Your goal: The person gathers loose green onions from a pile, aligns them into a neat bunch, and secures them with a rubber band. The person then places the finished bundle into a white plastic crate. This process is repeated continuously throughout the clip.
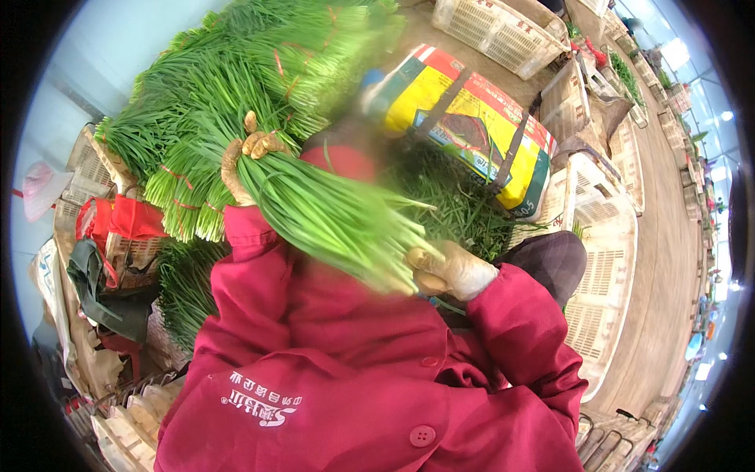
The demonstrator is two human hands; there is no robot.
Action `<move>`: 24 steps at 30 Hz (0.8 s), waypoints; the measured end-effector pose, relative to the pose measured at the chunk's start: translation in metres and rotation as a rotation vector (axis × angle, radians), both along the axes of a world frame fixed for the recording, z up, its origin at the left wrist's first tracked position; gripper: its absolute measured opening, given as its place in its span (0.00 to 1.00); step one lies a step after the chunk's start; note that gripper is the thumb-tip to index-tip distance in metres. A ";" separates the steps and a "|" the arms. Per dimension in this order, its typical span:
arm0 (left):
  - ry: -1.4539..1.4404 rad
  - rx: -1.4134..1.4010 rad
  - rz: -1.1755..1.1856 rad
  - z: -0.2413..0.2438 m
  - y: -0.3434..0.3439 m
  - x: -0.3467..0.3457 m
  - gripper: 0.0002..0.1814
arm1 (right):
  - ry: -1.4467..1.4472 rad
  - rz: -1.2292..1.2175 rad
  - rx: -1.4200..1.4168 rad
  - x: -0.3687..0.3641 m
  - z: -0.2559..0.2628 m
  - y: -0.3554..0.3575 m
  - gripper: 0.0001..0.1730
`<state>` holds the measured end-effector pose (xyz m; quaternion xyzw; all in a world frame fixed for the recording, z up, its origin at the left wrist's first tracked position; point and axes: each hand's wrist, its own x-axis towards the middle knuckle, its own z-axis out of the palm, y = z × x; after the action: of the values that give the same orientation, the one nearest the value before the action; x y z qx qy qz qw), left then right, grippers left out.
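Note:
A loose bunch of long green leafy stalks, probably garlic chives (330, 218), lies slantwise across the front of my red jacket. My left hand (253, 150), in a soiled light glove, is closed around its leafy end at the left. The pale cut ends point to the lower right, and there my right hand (451, 268), also gloved, has its fingers bent at the stalk tips. Blur hides whether those fingers pinch any stalks. Behind my left hand rises a large heap of bundles tied with red bands (283, 65).
A yellow, red and green printed sack (472, 127) with dark straps lies at the upper right, beside loose green trimmings (466, 218). White plastic crates (601, 277) stand along the right, another crate (501, 35) at the top. Red cloth (133, 218) hangs at the left.

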<state>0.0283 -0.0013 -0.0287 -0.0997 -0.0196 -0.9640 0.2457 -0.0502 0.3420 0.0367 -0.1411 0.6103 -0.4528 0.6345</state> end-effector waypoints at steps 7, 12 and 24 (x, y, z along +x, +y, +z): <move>-0.049 0.007 0.186 -0.035 -0.033 0.015 0.21 | 0.516 0.252 0.167 -0.018 0.007 0.045 0.14; -0.171 -0.010 0.286 -0.039 -0.037 0.020 0.24 | 1.082 0.186 0.152 -0.015 0.004 0.025 0.23; -0.233 -0.088 0.248 -0.023 -0.024 0.019 0.20 | 0.833 0.023 0.070 0.004 -0.023 -0.050 0.18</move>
<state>0.0474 -0.0250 -0.0518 0.0051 -0.1022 -0.9295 0.3544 -0.0465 0.2921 0.0136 -0.2972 0.8283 -0.3290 0.3426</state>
